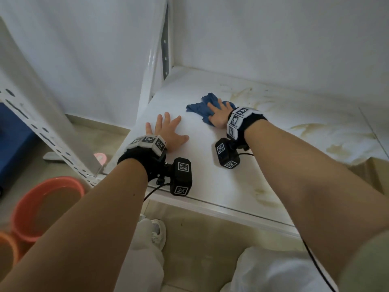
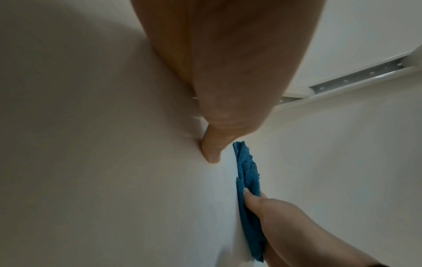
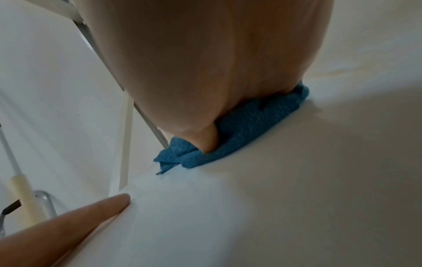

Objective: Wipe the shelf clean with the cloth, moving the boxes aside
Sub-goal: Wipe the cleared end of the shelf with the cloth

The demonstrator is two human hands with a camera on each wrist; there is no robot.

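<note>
My right hand point(image 1: 219, 115) presses flat on the blue cloth point(image 1: 202, 109), fingers extended, beside the brown stains point(image 1: 248, 93). My left hand point(image 1: 167, 131) lies splayed on the shelf point(image 1: 210, 182), gripping nothing, probably bracing me.

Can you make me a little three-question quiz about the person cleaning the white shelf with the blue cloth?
1. True or false: the left hand is holding the blue cloth.
2. Which side of the white shelf still has yellowish stains? A) the side by the left hand B) the side to the right of the right hand
3. Fill in: the right hand presses the cloth flat against the ____.

Key
1. False. The left hand lies flat with spread fingers on the bare shelf; the right hand is on the cloth.
2. B.
3. Shelf.
</note>
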